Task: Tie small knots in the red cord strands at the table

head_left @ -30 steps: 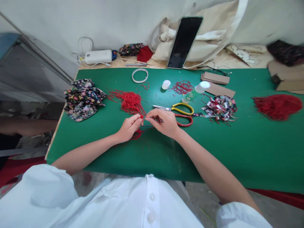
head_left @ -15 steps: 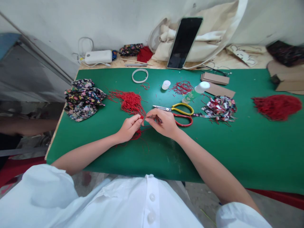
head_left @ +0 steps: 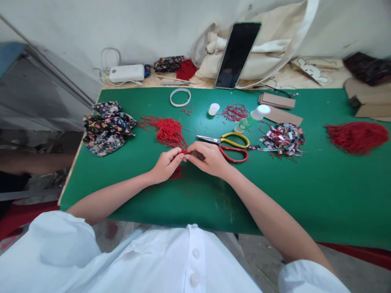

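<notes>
My left hand (head_left: pixel 166 163) and my right hand (head_left: pixel 208 158) meet fingertip to fingertip over the green mat (head_left: pixel 305 195), both pinching thin red cords (head_left: pixel 178 173) that trail out below the left palm. A loose pile of the same red cord (head_left: pixel 166 131) lies just beyond my left hand. Yellow-and-red-handled scissors (head_left: pixel 229 143) rest on the mat right behind my right hand, blades pointing left.
Floral fabric pieces (head_left: pixel 106 127) lie at the mat's left edge. A white ring (head_left: pixel 180 97), small white cap (head_left: pixel 214 108), glue bottle (head_left: pixel 252 117), fabric scraps (head_left: pixel 282 139), cardboard strips (head_left: pixel 279 106) and red tassels (head_left: pixel 357 136) sit farther back and right. A tablet (head_left: pixel 237 54) leans on a canvas bag.
My right hand has shifted slightly left, closing the small gap to my left fingertips. Everything else on the mat is unchanged.
</notes>
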The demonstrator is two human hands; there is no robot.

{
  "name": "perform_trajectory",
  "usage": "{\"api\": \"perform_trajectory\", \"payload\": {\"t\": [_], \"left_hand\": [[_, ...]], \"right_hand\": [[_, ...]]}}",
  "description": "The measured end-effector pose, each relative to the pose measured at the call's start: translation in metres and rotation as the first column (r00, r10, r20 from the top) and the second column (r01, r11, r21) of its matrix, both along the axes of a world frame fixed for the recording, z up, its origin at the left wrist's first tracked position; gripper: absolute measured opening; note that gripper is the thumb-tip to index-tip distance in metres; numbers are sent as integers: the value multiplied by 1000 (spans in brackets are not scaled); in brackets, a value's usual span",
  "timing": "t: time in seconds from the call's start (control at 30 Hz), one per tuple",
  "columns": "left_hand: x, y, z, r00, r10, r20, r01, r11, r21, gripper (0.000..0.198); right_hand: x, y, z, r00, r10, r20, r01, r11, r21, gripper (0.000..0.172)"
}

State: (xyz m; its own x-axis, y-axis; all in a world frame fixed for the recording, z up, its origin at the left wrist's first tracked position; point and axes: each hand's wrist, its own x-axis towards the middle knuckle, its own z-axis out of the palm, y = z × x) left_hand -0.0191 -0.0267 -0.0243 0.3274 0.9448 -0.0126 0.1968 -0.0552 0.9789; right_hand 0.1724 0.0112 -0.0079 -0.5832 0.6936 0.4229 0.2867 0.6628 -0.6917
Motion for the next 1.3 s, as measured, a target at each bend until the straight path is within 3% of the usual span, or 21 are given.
{"api": "perform_trajectory", "payload": {"t": [0.23, 0.57, 0.9, 1.3], "left_hand": [[1, 1, 1, 1000, -8, -9, 8, 1000, 5, 48], [0, 0, -1, 1000, -15, 6, 15, 1000, -3, 45], [-1, 0, -4, 999, -21, 39, 22, 999, -32, 42], [0, 1, 0, 1000, -16, 0, 16, 1000, -17, 41]], "right_hand": [[-2, 0, 2, 998, 7, -59, -18, 981, -194, 19], [-7, -2, 6, 986, 0, -169, -82, 875, -478, 28], [-8, -2, 1, 967, 30, -254, -175, 800, -574, 24], [-5, -1, 0, 973, 63, -222, -184, 792, -583, 21]]}}
